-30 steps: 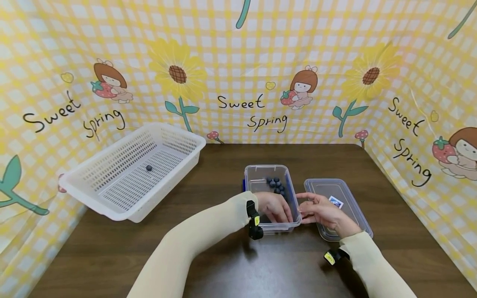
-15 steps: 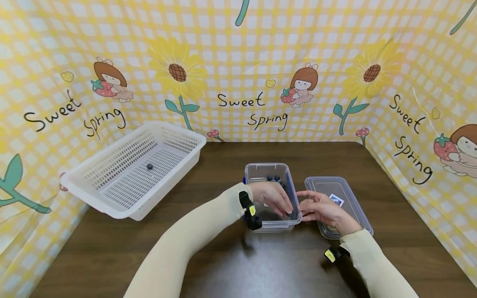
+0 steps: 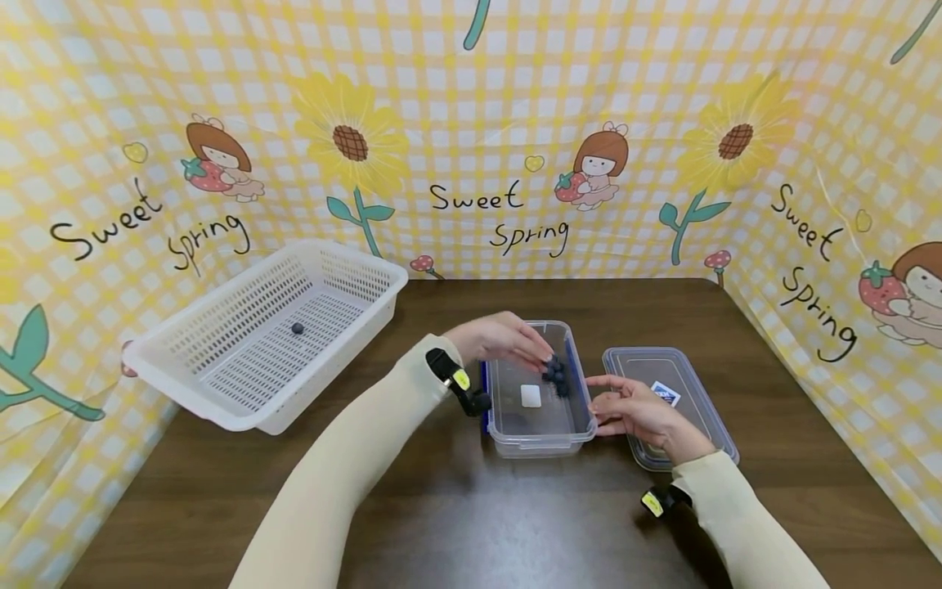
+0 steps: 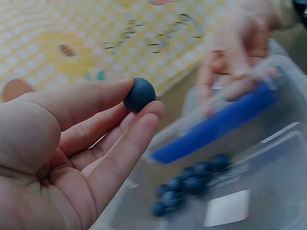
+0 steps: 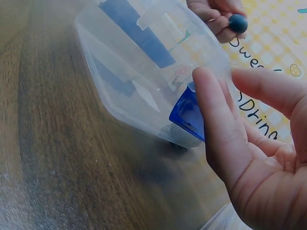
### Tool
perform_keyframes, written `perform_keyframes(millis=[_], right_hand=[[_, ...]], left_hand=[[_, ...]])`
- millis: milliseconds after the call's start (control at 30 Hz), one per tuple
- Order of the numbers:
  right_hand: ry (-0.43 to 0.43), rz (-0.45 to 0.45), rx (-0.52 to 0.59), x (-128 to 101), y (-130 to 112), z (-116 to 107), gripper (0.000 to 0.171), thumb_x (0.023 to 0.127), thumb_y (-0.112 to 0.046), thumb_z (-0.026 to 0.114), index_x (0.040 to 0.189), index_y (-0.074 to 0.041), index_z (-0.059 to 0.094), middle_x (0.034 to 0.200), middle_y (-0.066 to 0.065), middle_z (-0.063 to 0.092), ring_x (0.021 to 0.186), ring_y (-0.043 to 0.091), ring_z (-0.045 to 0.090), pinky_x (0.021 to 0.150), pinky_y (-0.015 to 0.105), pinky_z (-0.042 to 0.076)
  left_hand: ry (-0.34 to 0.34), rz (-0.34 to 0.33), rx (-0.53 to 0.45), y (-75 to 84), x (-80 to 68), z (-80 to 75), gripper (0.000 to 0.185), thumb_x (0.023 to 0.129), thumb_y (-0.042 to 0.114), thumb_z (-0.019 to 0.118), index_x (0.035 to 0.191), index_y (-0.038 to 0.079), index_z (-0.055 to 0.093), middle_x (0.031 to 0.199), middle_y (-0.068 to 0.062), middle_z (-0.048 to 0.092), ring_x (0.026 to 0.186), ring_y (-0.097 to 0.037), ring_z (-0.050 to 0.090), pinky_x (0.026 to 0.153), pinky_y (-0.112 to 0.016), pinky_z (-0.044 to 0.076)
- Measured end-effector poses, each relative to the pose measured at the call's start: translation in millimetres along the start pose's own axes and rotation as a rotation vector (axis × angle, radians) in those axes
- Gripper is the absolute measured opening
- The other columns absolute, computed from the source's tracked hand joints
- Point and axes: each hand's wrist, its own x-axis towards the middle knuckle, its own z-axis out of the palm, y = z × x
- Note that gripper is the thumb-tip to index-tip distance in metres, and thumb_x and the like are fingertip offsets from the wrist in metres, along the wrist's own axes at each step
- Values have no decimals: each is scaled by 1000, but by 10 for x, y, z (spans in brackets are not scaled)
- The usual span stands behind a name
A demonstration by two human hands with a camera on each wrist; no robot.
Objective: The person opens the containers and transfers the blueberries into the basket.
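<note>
My left hand (image 3: 508, 338) is raised over the far left part of a clear plastic food container (image 3: 545, 446). Between thumb and fingertips it pinches a single blueberry (image 4: 139, 95), plain in the left wrist view. Several more blueberries (image 4: 194, 185) lie clustered on the container floor, along its right side in the head view. My right hand (image 3: 640, 417) rests its fingers against the container's right outer wall, near a blue clip (image 5: 188, 112). Those fingers are fairly straight, with the thumb apart from them.
A white perforated basket (image 3: 331, 376) stands at the left with one blueberry (image 3: 298, 328) on its floor. The container's clear lid (image 3: 680, 376) lies on the wooden table (image 3: 441, 523) at the right, partly under my right hand. A patterned cloth (image 3: 471, 123) hangs behind.
My left hand has risen from the container's near right corner and moved away and to the left, now with a blueberry in its fingertips. My right hand has stayed at the wall.
</note>
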Motion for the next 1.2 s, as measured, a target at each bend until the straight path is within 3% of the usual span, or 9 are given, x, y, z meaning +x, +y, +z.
perform_keyframes(millis=[133,367,500,700,833,933,1033,1100,1200], right_hand=[[-9,2,0,10,4,3,34,97,10,50,127,-7,50,89,5,71,80,16,69,74,33,62],[-40,-8,11,5,21,3,34,98,9,50,125,-10,52,90,4,70,81,16,69,75,33,62],[-47,-10,11,9,22,4,33,98,8,50,126,-10,52,90,4,71,82,16,69,76,33,62],[-39,-6,19,0,11,1,33,98,8,50,124,-12,53,90,5,70,82,16,69,76,33,62],[-58,-15,31,-1,6,6,32,98,8,49,121,-14,55,91,5,71,82,16,69,76,33,62],[-82,-25,44,-1,10,5,33,99,8,49,121,-15,56,92,5,71,83,16,70,76,33,62],[-109,-38,55,3,24,1,33,99,8,48,122,-15,56,92,4,72,83,16,70,77,33,62],[-122,-47,62,5,37,-4,34,99,8,47,122,-15,56,93,4,72,84,16,70,77,32,62],[-134,-59,65,5,54,-3,35,99,9,46,123,-15,55,93,4,72,84,16,70,77,32,62]], left_hand=[[88,61,-47,77,-119,-238,27,95,-8,61,119,-19,60,106,-25,70,93,-28,71,95,-43,55],[207,108,-136,149,-346,-632,27,96,-7,59,121,-16,59,93,-12,73,87,-21,71,102,-45,50],[275,168,-219,177,-503,-857,16,98,-9,54,108,-10,67,89,-11,73,83,-21,71,104,-47,47],[391,224,-330,185,-762,-1185,23,98,-8,55,86,0,73,88,-11,74,82,-22,72,97,-41,53],[438,233,-351,136,-945,-1395,17,98,-5,58,94,2,72,95,-9,73,88,-20,72,93,-35,56],[470,239,-364,79,-1075,-1523,16,98,-5,56,108,-5,69,96,-9,72,88,-19,71,94,-33,56],[534,224,-365,9,-1196,-1618,27,99,-5,54,125,-11,59,105,-11,68,88,-17,70,100,-35,52],[559,214,-373,-45,-1276,-1672,37,100,-4,52,137,-12,49,121,-17,62,92,-16,68,108,-38,45],[606,207,-431,-141,-1396,-1744,41,100,-4,54,140,-9,47,132,-20,55,96,-16,67,112,-39,39]])
